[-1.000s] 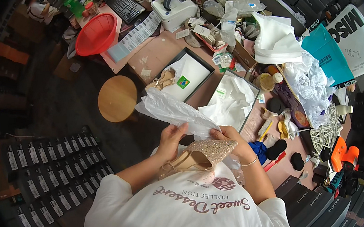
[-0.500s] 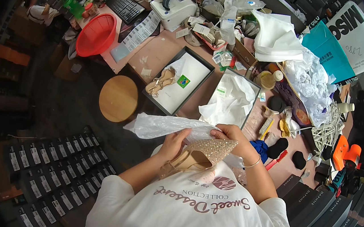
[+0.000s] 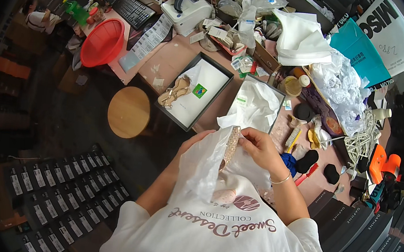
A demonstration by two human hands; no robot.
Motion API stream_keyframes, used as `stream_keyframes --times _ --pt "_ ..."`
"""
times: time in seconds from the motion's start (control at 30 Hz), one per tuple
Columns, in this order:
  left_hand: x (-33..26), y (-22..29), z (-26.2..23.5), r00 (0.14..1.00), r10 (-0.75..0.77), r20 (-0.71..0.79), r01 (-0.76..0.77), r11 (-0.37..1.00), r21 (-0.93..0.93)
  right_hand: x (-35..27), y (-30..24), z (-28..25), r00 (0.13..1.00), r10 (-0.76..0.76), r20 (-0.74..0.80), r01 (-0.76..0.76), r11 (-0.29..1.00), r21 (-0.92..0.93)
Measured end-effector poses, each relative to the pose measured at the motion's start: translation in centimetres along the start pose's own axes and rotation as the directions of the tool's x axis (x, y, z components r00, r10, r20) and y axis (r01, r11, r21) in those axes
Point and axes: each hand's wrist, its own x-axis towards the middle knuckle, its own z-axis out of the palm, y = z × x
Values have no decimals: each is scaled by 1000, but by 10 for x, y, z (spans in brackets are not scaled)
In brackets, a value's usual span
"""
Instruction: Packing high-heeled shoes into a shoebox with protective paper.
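Note:
A glittery gold pointed shoe (image 3: 230, 149) stands nearly upright in front of my chest, partly covered by a thin white plastic bag (image 3: 201, 163). My right hand (image 3: 262, 152) is closed at the shoe's upper end, thumb and fingers pinched against it, with more of the plastic beneath. On the other side, my left hand (image 3: 191, 142) grips the bag next to the shoe; most of its fingers are hidden behind the plastic. Just beyond my hands is a shoe box with white tissue paper (image 3: 256, 105). Left of it, an open dark-rimmed box (image 3: 203, 111) contains a strappy gold sandal (image 3: 176, 92).
A round wooden stool (image 3: 129, 111) and a red plastic basket (image 3: 103, 42) are at left. Brushes (image 3: 292, 139), black pads (image 3: 307, 161) and crumpled plastic bags (image 3: 338, 87) crowd the right side. Stacked shoe boxes (image 3: 349, 232) rise by my right elbow.
The shoe has turned from lying slanted to nearly upright. The plastic bag has swung from stretching out leftward to hanging down over the shoe's left side and my left hand.

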Motion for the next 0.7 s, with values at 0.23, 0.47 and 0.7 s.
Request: stream_keyframes --times 0.23,0.47,0.7 --pt "2 -18 -9 993 50 -108 -68 982 -176 24 1 -4 998 -41 -43 35 990 -136" --pt "7 -36 -22 974 214 -71 -205 972 118 18 -18 3 842 -538 -40 412 690 -595" --pt "6 -28 -20 990 -27 -139 4 987 -162 -3 -27 34 680 -420 601 721 231 -654"
